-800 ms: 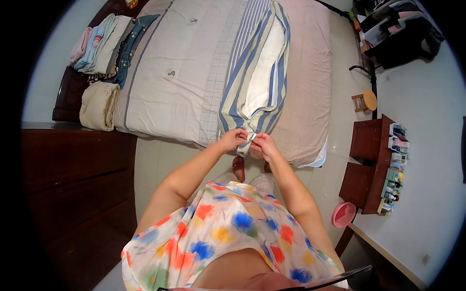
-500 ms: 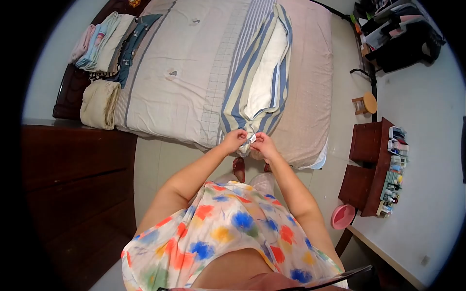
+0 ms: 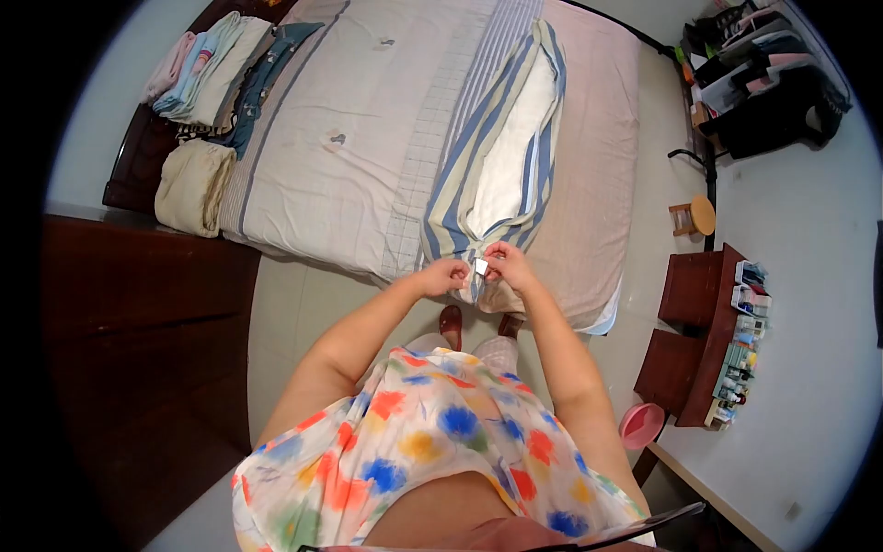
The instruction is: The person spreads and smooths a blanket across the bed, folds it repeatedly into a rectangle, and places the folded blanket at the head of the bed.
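A striped blue, cream and white duvet cover (image 3: 445, 204) lies lengthwise on the bed, with a white quilt (image 3: 504, 175) showing through its long opening. Its gathered near end hangs at the bed's edge, between my hands. My left hand (image 3: 447, 276) pinches the bunched cloth from the left. On the other side, my right hand (image 3: 508, 265) has its fingers closed on the cover's edge, beside a small white label (image 3: 481, 266). The fingertips of both hands are partly hidden by the folds.
The bed (image 3: 589, 166) carries a pale sheet. Folded clothes (image 3: 207, 69) and a cream folded blanket (image 3: 193, 189) lie by the headboard. A dark wooden cabinet (image 3: 138, 340) stands left. To the right are a stool (image 3: 702, 215), a drawer unit (image 3: 690, 290) and a pink basin (image 3: 642, 425).
My right hand has risen slightly along the cover's end, and my left hand has moved a little lower. The white label shows more plainly between them. The whole view has shifted slightly.
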Motion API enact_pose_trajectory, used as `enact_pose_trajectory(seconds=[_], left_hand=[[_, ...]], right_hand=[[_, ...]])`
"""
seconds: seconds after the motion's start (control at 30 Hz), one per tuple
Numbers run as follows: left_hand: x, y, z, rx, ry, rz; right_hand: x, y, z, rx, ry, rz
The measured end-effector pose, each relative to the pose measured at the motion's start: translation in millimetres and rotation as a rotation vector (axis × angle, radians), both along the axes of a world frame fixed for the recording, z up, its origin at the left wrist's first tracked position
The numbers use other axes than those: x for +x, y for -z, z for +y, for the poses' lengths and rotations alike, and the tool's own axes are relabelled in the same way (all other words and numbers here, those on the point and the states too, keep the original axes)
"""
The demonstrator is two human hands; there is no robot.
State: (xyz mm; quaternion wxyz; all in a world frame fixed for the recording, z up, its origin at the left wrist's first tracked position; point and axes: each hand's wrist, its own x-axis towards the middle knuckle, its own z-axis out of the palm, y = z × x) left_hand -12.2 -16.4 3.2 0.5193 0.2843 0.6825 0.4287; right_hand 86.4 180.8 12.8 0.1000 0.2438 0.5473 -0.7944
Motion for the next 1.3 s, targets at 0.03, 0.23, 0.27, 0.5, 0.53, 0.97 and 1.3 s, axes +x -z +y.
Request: enact_pose_trajectory(seconds=[0.03,0.23,0.27,0.5,0.53,0.97,1.3], left_hand=[[1.9,-14.7,5.3,-0.039,0.055,0.048],[-2.8,13.4,3.8,0.135,-0.214,-0.295],[0.3,12.7,4.0,0.104,-0.269,-0.329],[11.9,7.9,12.8,0.029,-0.510,-0.376],[14.3,11.5,14.8,0.039,-0.476,-0.291],[35.7,46.9,25.2,0.063,-0.035,-0.150],[64.7,10.9,58.2,0.090,-0.005,0.047]], right_hand=[[-4.0,5.9,-8.9,0.005,0.048,0.028],[-5.8,23.6,-36.8,0.015,0.286,0.108],[0.6,21.3,-39.5,0.017,0.257,0.140],[31.5,-13.9,-50.6,0.406,0.087,0.056],[33.4,-17.5,-51.9,0.598,0.036,0.038],[67.5,40.9,-39.6,0.830,0.084,-0.167],[141.4,33.4,7.5,0.648,0.312,-0.294]])
